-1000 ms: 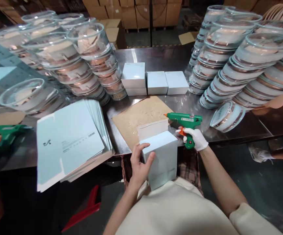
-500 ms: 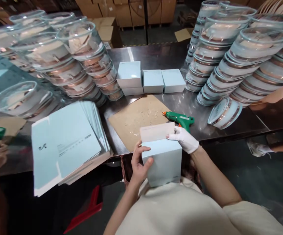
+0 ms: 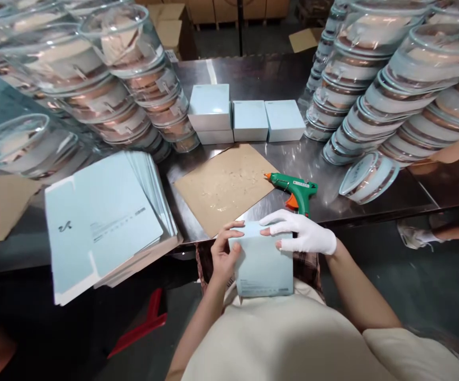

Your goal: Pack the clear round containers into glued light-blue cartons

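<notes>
Against the person's body, at the near edge of a steel tabletop point(image 3: 372, 203), a pale blue box point(image 3: 263, 264) is held upright between both hands. Left hand point(image 3: 225, 254), bare, grips the box's left side, its fingers point(image 3: 231, 228) curled over the top edge. Right hand point(image 3: 301, 234), in a white glove, lies flat on the box's top with fingers point(image 3: 273, 230) stretched out and pressed down on the flap. Judging from this, the box is folded into shape and its top is being closed.

A green glue gun point(image 3: 294, 188) lies on the tabletop just beyond the gloved hand, untouched, its nozzle at the edge of a brown cardboard sheet point(image 3: 223, 185) spotted with glue. Beyond that sheet stand finished boxes point(image 3: 249, 119) in a row, the leftmost stacked two high. A thick pile of flat box blanks point(image 3: 106, 219) waits to the left, so by the look of it much folding remains.

Stacks of clear round containers point(image 3: 376, 95) rise on the right and more clear round containers point(image 3: 94, 90) on the left, each seeming to hold something copper-coloured; what exactly cannot be told. One single container point(image 3: 368, 177) lies tipped on its side near the glue gun. Brown cartons point(image 3: 221, 10) stand at the far end.
</notes>
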### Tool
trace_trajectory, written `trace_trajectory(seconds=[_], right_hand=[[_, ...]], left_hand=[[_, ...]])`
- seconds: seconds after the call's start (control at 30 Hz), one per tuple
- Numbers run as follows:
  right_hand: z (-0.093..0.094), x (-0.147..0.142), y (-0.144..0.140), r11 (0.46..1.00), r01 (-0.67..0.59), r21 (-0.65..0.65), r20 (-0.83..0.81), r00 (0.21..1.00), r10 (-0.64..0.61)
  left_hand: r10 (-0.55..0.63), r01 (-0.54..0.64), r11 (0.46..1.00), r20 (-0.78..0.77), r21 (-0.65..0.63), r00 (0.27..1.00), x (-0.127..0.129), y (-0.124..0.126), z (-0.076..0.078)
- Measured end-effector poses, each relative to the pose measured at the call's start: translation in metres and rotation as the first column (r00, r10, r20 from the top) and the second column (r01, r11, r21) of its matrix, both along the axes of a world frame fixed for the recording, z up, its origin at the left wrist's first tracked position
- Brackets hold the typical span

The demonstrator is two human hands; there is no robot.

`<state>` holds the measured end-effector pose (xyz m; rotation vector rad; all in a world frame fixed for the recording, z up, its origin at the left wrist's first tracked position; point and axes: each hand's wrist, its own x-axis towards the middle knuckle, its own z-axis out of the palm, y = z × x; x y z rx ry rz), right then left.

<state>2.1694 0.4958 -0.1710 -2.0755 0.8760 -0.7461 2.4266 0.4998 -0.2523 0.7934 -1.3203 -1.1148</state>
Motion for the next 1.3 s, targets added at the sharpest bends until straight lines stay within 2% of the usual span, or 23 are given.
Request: trace_trajectory(seconds=[0.07,0.13,0.2,0.27,0.33,0.4,0.5,0.57,0.6,0.67,0.73,0.77,0.8,0.83,0.87,0.9,0.93,0.97,1.0,1.07,1.17,1.23,1.3], right_hand=[[-0.005,-0.001,0.002,0.999,0.01,0.046,0.03,0.999,-0.011],[-0.009,-0.005,0.012,0.982,0.123,0.145,0.096,0.986,-0.137],[-0.013,-0.01,0.029,0.89,0.322,0.322,0.162,0.908,-0.387],[-0.015,-0.015,0.05,0.748,0.386,0.539,0.116,0.846,-0.52],[-0.017,-0.014,0.071,0.646,0.273,0.713,0.024,0.911,-0.412],[-0.017,-0.007,0.083,0.592,0.218,0.776,-0.018,0.945,-0.325],[-0.007,0.006,0.08,0.624,0.526,0.579,-0.039,0.782,-0.623],[0.01,0.011,0.068,0.728,0.627,0.278,-0.002,0.758,-0.652],[0.02,0.012,0.062,0.818,0.563,0.117,-0.019,0.825,-0.565],[0.04,0.012,0.051,0.953,0.274,-0.128,-0.129,0.948,-0.29],[0.053,0.006,0.046,0.969,0.052,-0.242,-0.223,0.969,-0.108],[0.055,-0.001,0.044,0.958,0.062,-0.279,-0.227,0.965,-0.128],[0.054,-0.011,0.042,0.927,0.176,-0.332,-0.195,0.948,-0.25],[0.05,-0.024,0.04,0.834,0.383,-0.398,-0.13,0.876,-0.464],[0.043,-0.04,0.036,0.638,0.626,-0.448,-0.041,0.699,-0.714],[0.034,-0.057,0.031,0.341,0.819,-0.462,0.057,0.41,-0.91],[0.023,-0.075,0.025,0.038,0.896,-0.443,0.112,0.097,-0.989],[0.013,-0.091,0.019,-0.179,0.898,-0.402,0.103,-0.15,-0.983],[0.002,-0.106,0.013,-0.305,0.886,-0.348,0.064,-0.302,-0.951],[-0.012,-0.128,0.006,-0.4,0.897,-0.189,0.013,-0.405,-0.914],[-0.01,-0.138,0.015,-0.415,0.91,0.008,0.272,-0.401,-0.875],[0.003,-0.136,0.032,-0.326,0.943,0.063,0.483,-0.315,-0.817],[0.021,-0.132,0.049,-0.141,0.988,0.067,0.556,-0.154,-0.817]], left_hand=[[-0.015,0.015,1.0,-0.004,-0.019,1.0,0.0,0.001,0.003],[0.012,-0.012,0.999,0.001,-0.035,1.0,0.004,0.0,0.006],[0.126,-0.125,0.991,0.013,-0.057,0.992,0.011,-0.002,0.012],[0.318,-0.318,0.944,-0.014,-0.084,0.948,0.017,-0.004,0.019],[0.494,-0.506,0.859,-0.125,-0.085,0.86,0.019,-0.007,0.026],[0.566,-0.593,0.804,-0.249,-0.043,0.786,0.016,-0.011,0.03],[0.582,-0.597,0.798,-0.148,-0.081,0.799,0.012,-0.015,0.032],[0.599,-0.555,0.78,0.089,-0.287,0.796,0.016,-0.014,0.038],[0.602,-0.491,0.766,0.195,-0.416,0.774,0.019,-0.013,0.044],[0.521,-0.25,0.783,0.381,-0.57,0.764,0.028,-0.01,0.062],[0.328,0.039,0.848,0.582,-0.528,0.744,0.036,-0.006,0.084],[0.245,0.142,0.868,0.66,-0.475,0.71,0.039,-0.005,0.093],[0.207,0.196,0.874,0.707,-0.444,0.676,0.042,-0.004,0.1],[0.22,0.2,0.869,0.715,-0.453,0.664,0.044,-0.005,0.103],[0.269,0.151,0.859,0.683,-0.489,0.679,0.046,-0.006,0.102],[0.327,0.07,0.846,0.619,-0.528,0.714,0.047,-0.008,0.098],[0.378,-0.023,0.83,0.532,-0.557,0.757,0.046,-0.01,0.092],[0.413,-0.108,0.813,0.437,-0.571,0.799,0.045,-0.012,0.083],[0.426,-0.167,0.802,0.353,-0.574,0.833,0.043,-0.014,0.074],[0.419,-0.208,0.792,0.264,-0.575,0.869,0.039,-0.017,0.057],[0.395,-0.196,0.821,0.285,-0.537,0.873,0.038,-0.019,0.038],[0.368,-0.203,0.862,0.298,-0.464,0.881,0.04,-0.022,0.031],[0.31,-0.173,0.898,0.304,-0.405,0.901,0.04,-0.026,0.03]])
